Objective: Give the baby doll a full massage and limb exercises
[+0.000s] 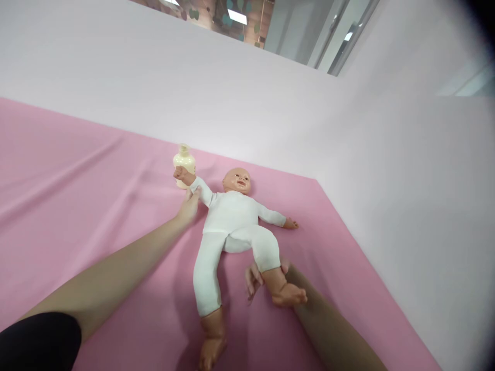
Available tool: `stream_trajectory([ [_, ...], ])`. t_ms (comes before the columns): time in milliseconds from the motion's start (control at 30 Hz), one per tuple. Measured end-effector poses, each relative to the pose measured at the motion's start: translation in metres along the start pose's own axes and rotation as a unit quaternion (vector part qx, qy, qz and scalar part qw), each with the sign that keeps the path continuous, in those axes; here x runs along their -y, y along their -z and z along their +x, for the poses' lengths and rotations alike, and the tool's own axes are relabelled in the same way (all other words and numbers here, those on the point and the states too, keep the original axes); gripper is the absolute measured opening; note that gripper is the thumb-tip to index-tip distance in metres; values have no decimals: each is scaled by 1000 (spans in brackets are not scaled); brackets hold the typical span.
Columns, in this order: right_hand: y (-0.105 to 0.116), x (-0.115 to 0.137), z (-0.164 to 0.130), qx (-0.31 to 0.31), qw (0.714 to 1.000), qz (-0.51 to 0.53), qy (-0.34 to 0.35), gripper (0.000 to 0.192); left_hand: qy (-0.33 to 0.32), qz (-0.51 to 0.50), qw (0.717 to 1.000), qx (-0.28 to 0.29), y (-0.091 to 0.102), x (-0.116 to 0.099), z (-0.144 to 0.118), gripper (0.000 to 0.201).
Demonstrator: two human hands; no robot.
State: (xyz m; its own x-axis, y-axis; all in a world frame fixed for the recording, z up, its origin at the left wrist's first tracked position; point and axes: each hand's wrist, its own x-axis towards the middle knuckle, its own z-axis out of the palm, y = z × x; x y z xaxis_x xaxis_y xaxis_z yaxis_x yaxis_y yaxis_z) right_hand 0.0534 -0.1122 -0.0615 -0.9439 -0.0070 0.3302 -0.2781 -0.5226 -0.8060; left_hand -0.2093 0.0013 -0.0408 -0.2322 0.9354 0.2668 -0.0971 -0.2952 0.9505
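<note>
A baby doll in a white long-sleeved top and white trousers lies on its back on a pink sheet. My left hand is closed at the sleeve of the doll's raised arm, on the left. Under the doll's lifted, bent leg on the right is my right hand, its fingers curled out on one side of the ankle and the thumb on the other. Part of that hand is hidden by the leg. The other leg lies stretched toward me.
A cream pump bottle stands behind the doll's raised hand. White surfaces border the sheet at the back and right. Beyond the far one, a patterned floor and a grey frame show.
</note>
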Motion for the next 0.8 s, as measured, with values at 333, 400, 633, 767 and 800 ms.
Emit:
stream_trajectory([
  [333,-17,22,4,-320,930,83,163,55,-315,313,836,322,1,-17,-13,41],
  [400,-19,27,7,-372,909,95,163,51,-328,336,822,323,1,-17,-13,41],
  [633,-19,28,10,-401,900,86,147,49,-320,340,824,322,1,-14,-12,42],
  [767,-20,24,9,-359,919,68,149,54,-263,258,887,279,1,-10,-11,38],
  [800,-20,22,8,-338,927,56,151,55,-229,231,913,247,0,-7,-10,38],
])
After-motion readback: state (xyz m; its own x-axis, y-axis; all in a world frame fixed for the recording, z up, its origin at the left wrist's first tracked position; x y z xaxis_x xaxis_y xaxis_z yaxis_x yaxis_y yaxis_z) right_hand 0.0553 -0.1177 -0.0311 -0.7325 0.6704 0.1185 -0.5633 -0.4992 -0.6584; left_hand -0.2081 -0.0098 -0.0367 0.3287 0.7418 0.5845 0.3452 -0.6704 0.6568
